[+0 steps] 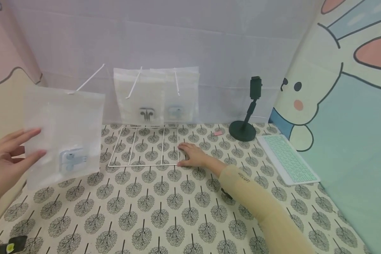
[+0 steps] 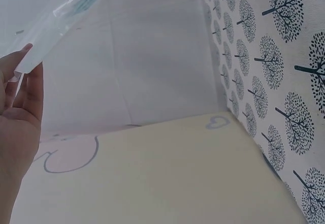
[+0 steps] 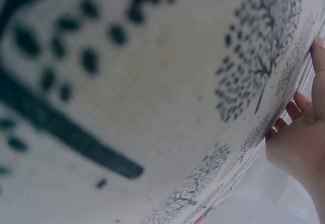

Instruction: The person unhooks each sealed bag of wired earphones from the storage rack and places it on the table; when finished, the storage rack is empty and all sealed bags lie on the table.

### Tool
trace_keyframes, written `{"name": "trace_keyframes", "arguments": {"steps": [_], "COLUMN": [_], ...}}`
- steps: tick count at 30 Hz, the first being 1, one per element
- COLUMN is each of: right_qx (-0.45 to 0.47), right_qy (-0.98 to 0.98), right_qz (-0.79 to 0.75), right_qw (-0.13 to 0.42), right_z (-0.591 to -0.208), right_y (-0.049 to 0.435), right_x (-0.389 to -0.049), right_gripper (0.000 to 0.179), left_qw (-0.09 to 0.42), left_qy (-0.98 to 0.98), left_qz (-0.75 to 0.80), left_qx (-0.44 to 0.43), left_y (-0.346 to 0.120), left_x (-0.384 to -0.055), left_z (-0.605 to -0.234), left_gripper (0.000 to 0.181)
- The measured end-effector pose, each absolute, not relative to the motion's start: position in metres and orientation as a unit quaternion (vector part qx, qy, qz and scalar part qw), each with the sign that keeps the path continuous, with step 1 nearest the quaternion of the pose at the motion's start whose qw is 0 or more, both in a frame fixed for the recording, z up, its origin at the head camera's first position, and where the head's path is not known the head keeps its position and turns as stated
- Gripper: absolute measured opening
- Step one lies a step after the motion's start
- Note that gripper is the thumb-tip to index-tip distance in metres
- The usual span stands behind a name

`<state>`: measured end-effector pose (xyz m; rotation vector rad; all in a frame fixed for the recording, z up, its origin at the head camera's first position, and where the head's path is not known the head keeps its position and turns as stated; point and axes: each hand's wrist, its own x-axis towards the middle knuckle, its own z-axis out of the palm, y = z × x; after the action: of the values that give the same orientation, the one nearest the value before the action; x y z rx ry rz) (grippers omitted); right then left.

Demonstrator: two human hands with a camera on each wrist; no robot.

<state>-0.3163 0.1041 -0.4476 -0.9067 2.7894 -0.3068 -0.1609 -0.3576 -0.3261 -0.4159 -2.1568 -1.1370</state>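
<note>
My left hand [image 1: 9, 158] pinches the left edge of a translucent plastic bag [image 1: 66, 120] between thumb and fingers; white earphones in a clear case [image 1: 72, 159] lie inside it. In the left wrist view the bag [image 2: 56, 26] slants up from the fingertips. A white prong [image 1: 88, 79] meets the bag's top edge. My right hand [image 1: 193, 155] rests on the tablecloth, thumb and fingers touching the right side of a white wire rack base [image 1: 143, 165]. In the right wrist view the right hand [image 3: 299, 137] shows loosely bent fingers low against the cloth.
Two more groups of bags hang on white prongs at the back, a front one with dark earphones [image 1: 147, 114], another with a pale case [image 1: 176, 112]. A black stand [image 1: 242, 130], a pink block [image 1: 217, 133] and a mint keyboard [image 1: 289, 158] stand rightward.
</note>
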Motion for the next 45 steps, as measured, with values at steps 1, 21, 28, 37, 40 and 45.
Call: {"name": "trace_keyframes", "arguments": {"steps": [1,21,28,37,40,45], "right_qx": [-0.306,-0.308,-0.303,-0.309,-0.311,-0.311], "right_qy": [0.942,0.941,0.944,0.941,0.941,0.940], "right_qz": [-0.102,-0.100,-0.097,-0.087,-0.085,-0.082], "right_qw": [0.097,0.095,0.091,0.106,0.104,0.108], "right_z": [-0.448,-0.448,-0.443,-0.447,-0.449,-0.451], "right_y": [0.104,0.103,0.104,0.105,0.106,0.108], "right_x": [-0.316,-0.318,-0.323,-0.325,-0.326,-0.325], "right_gripper": [0.086,0.087,0.090,0.090,0.089,0.089], "left_qw": [0.327,0.285,0.265,0.160,0.127,0.092], "left_qy": [-0.819,-0.835,-0.847,-0.800,-0.811,-0.853], "left_qz": [-0.441,-0.444,-0.433,-0.549,-0.551,-0.503], "left_qx": [-0.168,-0.156,-0.159,-0.181,-0.153,-0.104], "left_y": [-0.358,-0.353,-0.355,-0.371,-0.375,-0.384], "left_x": [-0.160,-0.139,-0.136,-0.133,-0.132,-0.134], "left_z": [-0.326,-0.316,-0.316,-0.335,-0.342,-0.356], "left_gripper": [0.055,0.063,0.062,0.066,0.066,0.067]}}
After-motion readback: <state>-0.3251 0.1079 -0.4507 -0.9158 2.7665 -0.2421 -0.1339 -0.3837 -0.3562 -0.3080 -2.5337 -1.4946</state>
